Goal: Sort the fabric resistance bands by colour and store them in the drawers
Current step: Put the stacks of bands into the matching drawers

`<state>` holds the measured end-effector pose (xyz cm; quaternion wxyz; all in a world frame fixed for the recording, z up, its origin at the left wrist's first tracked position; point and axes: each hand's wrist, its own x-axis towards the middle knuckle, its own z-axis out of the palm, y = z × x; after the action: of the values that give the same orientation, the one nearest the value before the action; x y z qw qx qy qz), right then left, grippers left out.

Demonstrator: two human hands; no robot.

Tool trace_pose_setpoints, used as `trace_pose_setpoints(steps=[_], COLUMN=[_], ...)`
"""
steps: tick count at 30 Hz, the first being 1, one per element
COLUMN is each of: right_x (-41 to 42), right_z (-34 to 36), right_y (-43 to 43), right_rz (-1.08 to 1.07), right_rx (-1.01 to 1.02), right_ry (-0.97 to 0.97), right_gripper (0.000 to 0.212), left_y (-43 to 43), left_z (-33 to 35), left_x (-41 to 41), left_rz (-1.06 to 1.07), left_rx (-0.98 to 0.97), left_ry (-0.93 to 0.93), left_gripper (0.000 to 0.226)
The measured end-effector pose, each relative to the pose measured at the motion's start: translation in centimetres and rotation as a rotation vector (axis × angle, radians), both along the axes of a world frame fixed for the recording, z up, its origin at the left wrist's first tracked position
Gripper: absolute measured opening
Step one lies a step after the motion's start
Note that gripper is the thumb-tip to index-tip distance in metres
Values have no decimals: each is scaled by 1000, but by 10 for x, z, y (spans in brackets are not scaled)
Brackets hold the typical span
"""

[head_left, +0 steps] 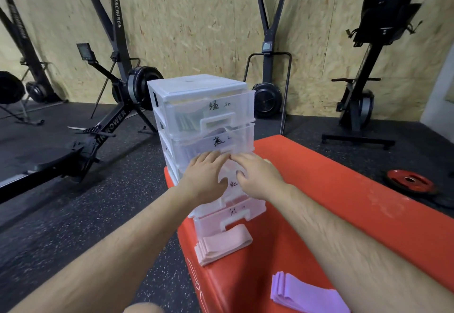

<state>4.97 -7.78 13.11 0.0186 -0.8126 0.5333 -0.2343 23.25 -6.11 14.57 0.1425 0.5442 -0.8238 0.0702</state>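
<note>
Both hands lay flat against the front of the clear plastic drawer unit, fingers straight and grasping nothing. The left hand and right hand sat side by side, fingertips near the lower edge of the second drawer and palms over the one below. The unit stood on a red padded box. Green bands showed through the top drawer. A stack of pink bands lay on the box just before the bottom drawer, and a stack of purple bands lay nearer the person, under the right forearm. A red weight plate rested on the floor.
</note>
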Motion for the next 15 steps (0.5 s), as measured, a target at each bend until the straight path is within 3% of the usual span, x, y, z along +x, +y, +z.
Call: trace_pose_setpoints(steps=[3,8,11,15], right_x=[-8,-17,-21,-23], right_z=[-21,-80,-123,-150], right_y=[20,51,65,56], right_rz=[13,21,33,-39], right_rx=[-15,-2,65,189], right_ry=[-28,-85,-133,-41], right_gripper=[52,49,43,39], left_y=[19,51,56,49], left_z=[-23,-83,-110,-134], left_x=[-6,-11,-12,-13], left_rz=[-78,-134,-150,-138], left_rx=[-71,-21,12,164], left_ry=[71,210,194,136], left_gripper=[66,61,57,50])
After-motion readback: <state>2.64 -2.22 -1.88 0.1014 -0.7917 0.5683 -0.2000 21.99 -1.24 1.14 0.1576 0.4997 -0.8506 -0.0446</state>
